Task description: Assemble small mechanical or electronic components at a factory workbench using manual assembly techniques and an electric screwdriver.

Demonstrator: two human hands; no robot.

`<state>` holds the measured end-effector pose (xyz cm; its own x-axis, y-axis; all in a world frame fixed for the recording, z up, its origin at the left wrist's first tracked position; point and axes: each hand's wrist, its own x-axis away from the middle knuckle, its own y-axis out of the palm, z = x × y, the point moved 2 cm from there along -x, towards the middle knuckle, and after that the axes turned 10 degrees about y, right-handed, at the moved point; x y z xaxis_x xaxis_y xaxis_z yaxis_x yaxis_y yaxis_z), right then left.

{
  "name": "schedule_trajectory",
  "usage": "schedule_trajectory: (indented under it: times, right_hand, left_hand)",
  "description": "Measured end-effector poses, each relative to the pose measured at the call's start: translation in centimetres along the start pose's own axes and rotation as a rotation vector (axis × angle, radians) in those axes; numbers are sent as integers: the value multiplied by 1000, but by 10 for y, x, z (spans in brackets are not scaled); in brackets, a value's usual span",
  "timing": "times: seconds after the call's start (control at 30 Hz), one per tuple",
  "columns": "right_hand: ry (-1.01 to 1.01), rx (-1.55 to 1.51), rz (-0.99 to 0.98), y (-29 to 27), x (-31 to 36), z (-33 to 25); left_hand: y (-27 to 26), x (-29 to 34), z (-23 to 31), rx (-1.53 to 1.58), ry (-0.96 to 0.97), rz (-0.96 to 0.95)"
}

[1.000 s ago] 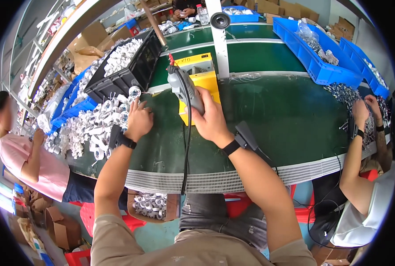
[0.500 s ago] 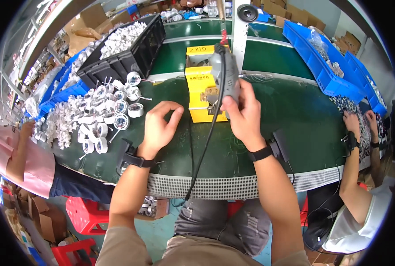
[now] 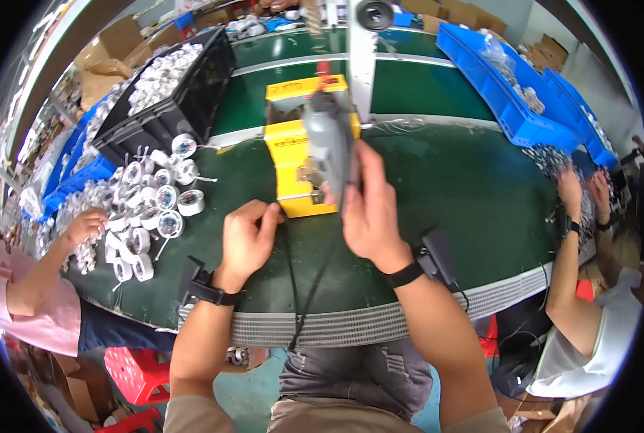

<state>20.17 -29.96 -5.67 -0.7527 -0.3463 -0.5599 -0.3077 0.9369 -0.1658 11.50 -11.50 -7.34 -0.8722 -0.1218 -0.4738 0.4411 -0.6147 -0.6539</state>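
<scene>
One grey tool (image 3: pixel 328 141), wrapped by your right hand (image 3: pixel 371 216) presumably for control, is at twelve o'clock before the yellow box (image 3: pixel 290 155); your left hand (image 3: pixel 246 242) curls near the box's seven-o'clock corner, grip unclear; white parts (image 3: pixel 149 216) sit at ten.

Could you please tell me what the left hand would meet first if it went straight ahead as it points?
Probably the yellow box: its near left corner sits by the left hand, though depth is unclear.
</scene>
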Motion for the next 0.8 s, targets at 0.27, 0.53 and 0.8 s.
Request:
schedule_trajectory:
  times: [0.27, 0.53, 0.8]
  right_hand:
    - [126, 9, -213, 13, 0, -17]
    - [214, -90, -478, -5, -14, -10]
    - [299, -281, -503, -3, -9, -13]
  left_hand:
    - [2, 9, 10, 240, 301, -25]
    - [3, 9, 15, 322, 428, -128]
    - [4, 11, 9, 346, 362, -75]
